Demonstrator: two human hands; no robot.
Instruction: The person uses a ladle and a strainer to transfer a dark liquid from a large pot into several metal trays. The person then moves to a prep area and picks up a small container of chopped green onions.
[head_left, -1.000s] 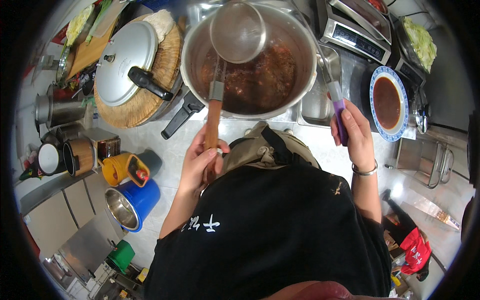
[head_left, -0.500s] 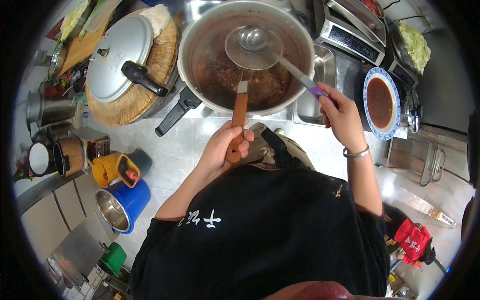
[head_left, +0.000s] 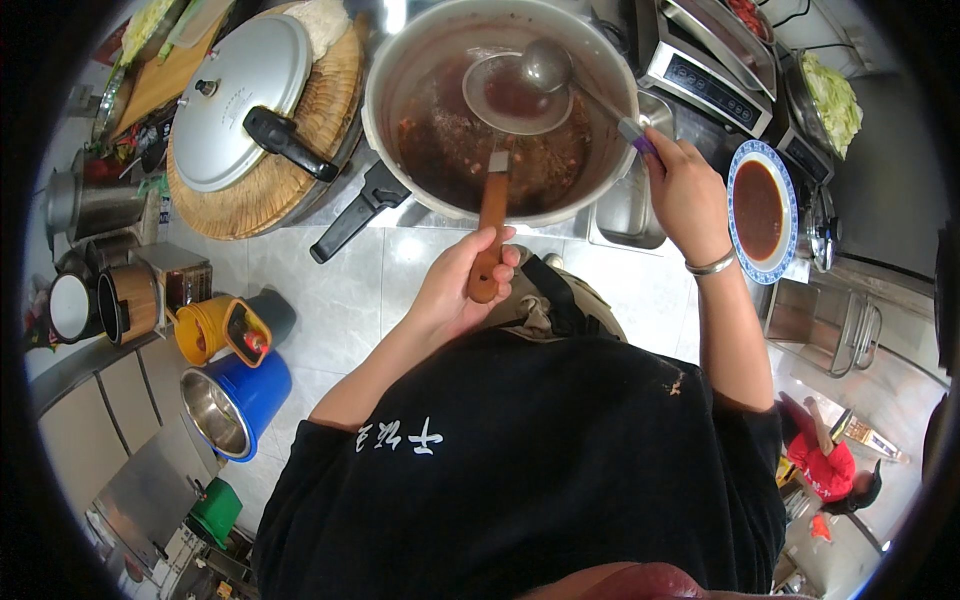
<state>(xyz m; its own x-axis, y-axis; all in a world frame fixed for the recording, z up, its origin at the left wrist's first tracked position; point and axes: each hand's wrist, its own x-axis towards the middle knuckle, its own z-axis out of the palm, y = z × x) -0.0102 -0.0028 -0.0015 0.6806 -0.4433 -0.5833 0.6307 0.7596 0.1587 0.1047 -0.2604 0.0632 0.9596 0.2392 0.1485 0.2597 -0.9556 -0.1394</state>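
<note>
While fingers [head_left: 500, 262] grip, ladle [head_left: 515, 95] beyond

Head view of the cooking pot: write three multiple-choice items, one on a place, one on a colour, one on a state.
1. Where is the pressure-cooker lid?
A. On the big pot
B. On a round wooden board left of the pot
C. On the floor

2. What colour is the handle gripped by the left hand?
A. Brown wood
B. Green
C. White

3. What is the state of the small ladle in the right hand?
A. Lying on the counter
B. Hanging on a wall
C. Held over the skimmer's bowl inside the large pot

Answers:
1 B, the lid rests on the round wooden board beside the pot.
2 A, the skimmer's handle is brown wood.
3 C, the ladle's bowl sits at the skimmer's rim above the dark red-brown stew.
</note>
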